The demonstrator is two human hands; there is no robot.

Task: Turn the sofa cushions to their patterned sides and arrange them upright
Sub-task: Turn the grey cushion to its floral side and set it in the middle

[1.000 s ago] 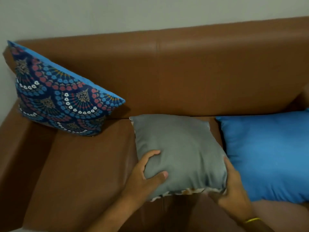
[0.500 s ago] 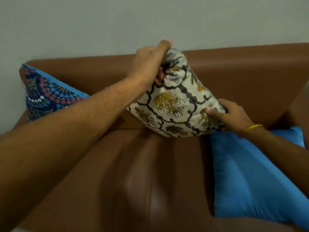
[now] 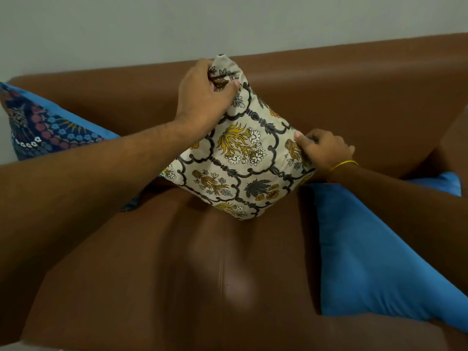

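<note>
A cream cushion (image 3: pixel 243 158) with yellow flowers and a black lattice stands on one corner against the backrest of the brown sofa (image 3: pixel 354 97), patterned side facing me. My left hand (image 3: pixel 202 102) grips its top corner. My right hand (image 3: pixel 324 150) pinches its right corner. A dark blue patterned cushion (image 3: pixel 43 133) leans upright at the sofa's left end, partly hidden by my left forearm. A plain blue cushion (image 3: pixel 367 262) lies flat on the seat at the right, under my right forearm.
The brown leather seat (image 3: pixel 177 274) stretches bare in front of the cream cushion. A pale grey wall (image 3: pixel 228 24) rises behind the sofa. The sofa's right armrest (image 3: pixel 455 138) shows at the far right edge.
The cushion that lay flat with its grey side up has been lifted, flipped to its patterned side and set against the backrest. Since half a second ago it sits slightly lower and more upright.
</note>
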